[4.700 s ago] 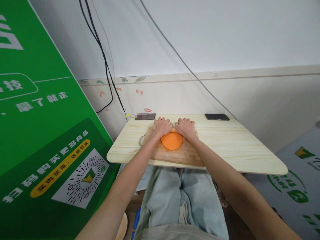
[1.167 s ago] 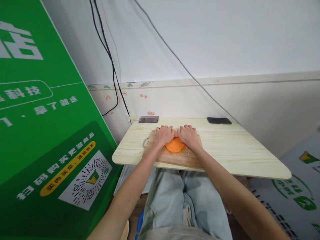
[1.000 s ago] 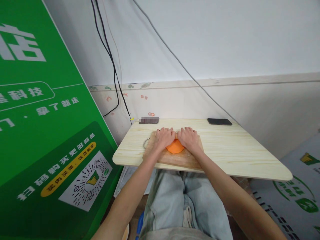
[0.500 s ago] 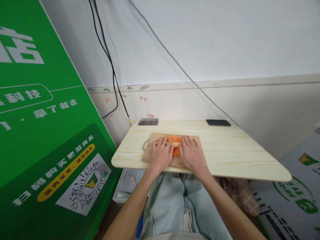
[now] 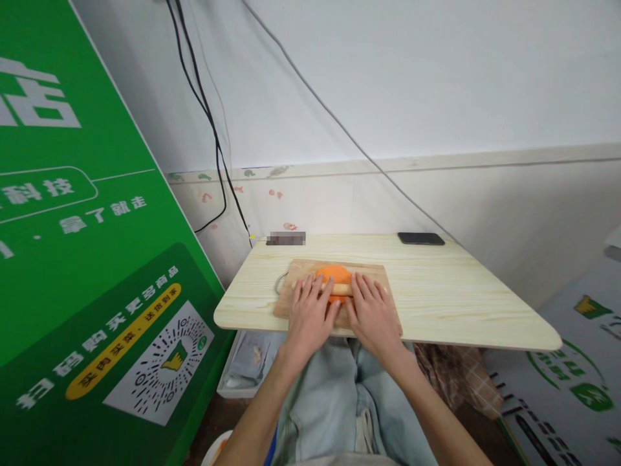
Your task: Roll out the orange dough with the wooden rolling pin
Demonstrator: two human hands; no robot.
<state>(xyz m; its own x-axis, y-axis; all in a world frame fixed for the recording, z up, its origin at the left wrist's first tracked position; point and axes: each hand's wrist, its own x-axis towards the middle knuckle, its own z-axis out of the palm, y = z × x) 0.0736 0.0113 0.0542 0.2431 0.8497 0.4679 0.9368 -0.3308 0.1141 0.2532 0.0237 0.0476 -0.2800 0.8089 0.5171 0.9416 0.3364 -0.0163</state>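
Observation:
A wooden rolling pin [image 5: 343,290] lies crosswise over a flattened piece of orange dough [image 5: 334,272], most of which shows beyond the pin. Both rest on a wooden cutting board [image 5: 283,305] near the table's front edge. On the pin's left part lies my left hand [image 5: 311,315], fingers stretched out flat and apart. My right hand [image 5: 372,309] presses on the right part in the same way, fingers extended, not wrapped around it. The pin's ends are mostly hidden under the hands.
The pale wooden table [image 5: 466,291] bears a black phone [image 5: 421,239] at the back and a blurred dark object [image 5: 286,239] at back left. Cables [image 5: 213,123] hang by the wall. A green panel [image 5: 97,259] stands left; a white bin [image 5: 237,382] sits below.
My hands have rolled the pin toward me, so more orange dough shows on its far side. The view has shifted slightly, and part of a white bowl now shows at the bottom.

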